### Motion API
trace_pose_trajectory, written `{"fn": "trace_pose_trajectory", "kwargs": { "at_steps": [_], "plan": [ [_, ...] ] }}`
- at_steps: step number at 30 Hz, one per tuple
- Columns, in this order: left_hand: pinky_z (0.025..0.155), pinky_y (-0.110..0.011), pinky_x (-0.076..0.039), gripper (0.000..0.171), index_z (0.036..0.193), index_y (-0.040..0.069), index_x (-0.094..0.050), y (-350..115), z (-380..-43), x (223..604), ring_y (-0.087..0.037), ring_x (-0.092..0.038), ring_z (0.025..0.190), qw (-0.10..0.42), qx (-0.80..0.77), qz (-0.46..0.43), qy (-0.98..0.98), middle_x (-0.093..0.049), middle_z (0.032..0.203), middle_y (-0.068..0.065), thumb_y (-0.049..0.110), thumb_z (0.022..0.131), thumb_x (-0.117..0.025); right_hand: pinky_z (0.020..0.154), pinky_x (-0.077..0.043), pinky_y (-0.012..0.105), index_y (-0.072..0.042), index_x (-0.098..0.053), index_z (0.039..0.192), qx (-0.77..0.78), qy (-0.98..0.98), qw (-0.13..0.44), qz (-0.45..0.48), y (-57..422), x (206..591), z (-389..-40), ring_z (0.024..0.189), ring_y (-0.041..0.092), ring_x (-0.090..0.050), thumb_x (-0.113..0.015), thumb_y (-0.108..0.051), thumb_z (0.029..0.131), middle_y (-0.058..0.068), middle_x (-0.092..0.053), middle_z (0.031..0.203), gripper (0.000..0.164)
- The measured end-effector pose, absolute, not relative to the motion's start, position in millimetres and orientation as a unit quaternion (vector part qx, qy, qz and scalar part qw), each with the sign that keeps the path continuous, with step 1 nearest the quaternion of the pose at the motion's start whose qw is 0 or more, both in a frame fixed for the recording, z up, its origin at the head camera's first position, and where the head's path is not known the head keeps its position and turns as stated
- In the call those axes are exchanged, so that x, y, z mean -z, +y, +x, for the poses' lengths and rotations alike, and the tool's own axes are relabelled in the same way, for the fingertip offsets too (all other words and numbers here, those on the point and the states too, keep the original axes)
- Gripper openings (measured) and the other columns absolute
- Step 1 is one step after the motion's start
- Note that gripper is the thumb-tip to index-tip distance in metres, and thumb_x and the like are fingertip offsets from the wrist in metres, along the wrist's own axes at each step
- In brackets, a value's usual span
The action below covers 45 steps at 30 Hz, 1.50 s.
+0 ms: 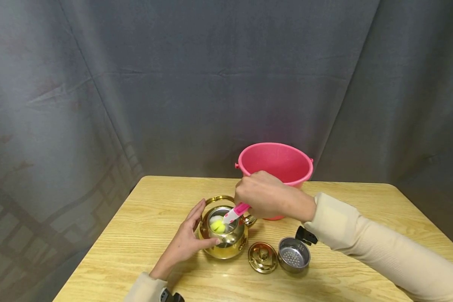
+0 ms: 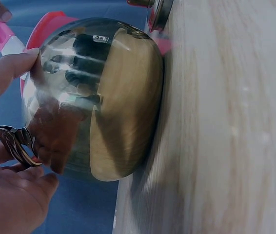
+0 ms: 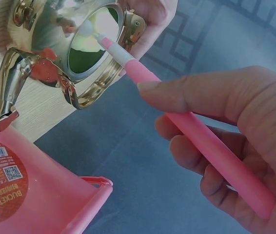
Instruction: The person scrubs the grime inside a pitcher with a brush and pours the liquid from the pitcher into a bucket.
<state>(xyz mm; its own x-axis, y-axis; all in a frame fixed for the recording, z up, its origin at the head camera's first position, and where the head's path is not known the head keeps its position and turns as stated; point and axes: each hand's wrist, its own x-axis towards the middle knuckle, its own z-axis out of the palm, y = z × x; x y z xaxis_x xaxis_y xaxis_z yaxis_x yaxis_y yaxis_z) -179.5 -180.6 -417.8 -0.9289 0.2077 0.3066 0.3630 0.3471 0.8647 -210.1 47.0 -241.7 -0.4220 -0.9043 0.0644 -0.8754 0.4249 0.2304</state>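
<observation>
A shiny gold teapot (image 1: 228, 245) is standing upright on a wooden table (image 1: 117, 235), just below the center of the head view. Its round body is gleaming like a mirror, its arched handle (image 1: 219, 198) is rising behind the uncovered mouth, and its short spout (image 1: 250, 220) is pointing right. The left hand (image 1: 188, 241) is holding the teapot's left side, thumb and fingers spread wide around it. The right hand (image 1: 262, 195) is closing firmly around a pink-and-white brush (image 1: 231, 216), whose yellow-and-white sponge head (image 1: 217, 226) is sitting inside the mouth. A gold lid (image 1: 263, 257) and a metal strainer (image 1: 294, 253) are lying side by side at lower right of center; a pink bucket (image 1: 275, 161) is standing above them, partly behind the right hand. A gray curtain (image 1: 219, 84) is filling the upper frame.
</observation>
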Motion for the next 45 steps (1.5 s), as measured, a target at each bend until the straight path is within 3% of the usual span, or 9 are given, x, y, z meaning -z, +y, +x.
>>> {"fn": "trace_pose_trajectory", "kwargs": {
  "at_steps": [22, 45],
  "plan": [
    [0.114, -0.043, -0.020, 0.109, 0.152, 0.003, -0.023, -181.6, -178.5, 417.0, -0.027, -0.019, 0.143, 0.075, 0.536, -0.175, -0.822, -0.017, 0.159, -0.005, 0.024, 0.069, -0.089, 0.045, -0.042, 0.018, -0.024, -0.054, 0.058, 0.076, -0.842, 0.049, 0.532, 47.6, 238.4, -210.5, 0.055, 0.007, -0.045, -0.076, 0.002, 0.071, -0.013, -0.049, 0.061, 0.037],
    [0.114, -0.041, -0.021, 0.109, 0.153, 0.003, -0.024, -180.5, -179.1, 417.3, -0.027, -0.020, 0.143, 0.073, 0.542, -0.171, -0.820, -0.018, 0.159, -0.005, 0.022, 0.068, -0.089, 0.049, -0.045, 0.020, -0.025, -0.060, 0.062, 0.088, -0.848, 0.030, 0.521, 48.2, 235.1, -210.1, 0.056, 0.007, -0.047, -0.077, 0.000, 0.072, -0.013, -0.053, 0.063, 0.032]
  ]
}}
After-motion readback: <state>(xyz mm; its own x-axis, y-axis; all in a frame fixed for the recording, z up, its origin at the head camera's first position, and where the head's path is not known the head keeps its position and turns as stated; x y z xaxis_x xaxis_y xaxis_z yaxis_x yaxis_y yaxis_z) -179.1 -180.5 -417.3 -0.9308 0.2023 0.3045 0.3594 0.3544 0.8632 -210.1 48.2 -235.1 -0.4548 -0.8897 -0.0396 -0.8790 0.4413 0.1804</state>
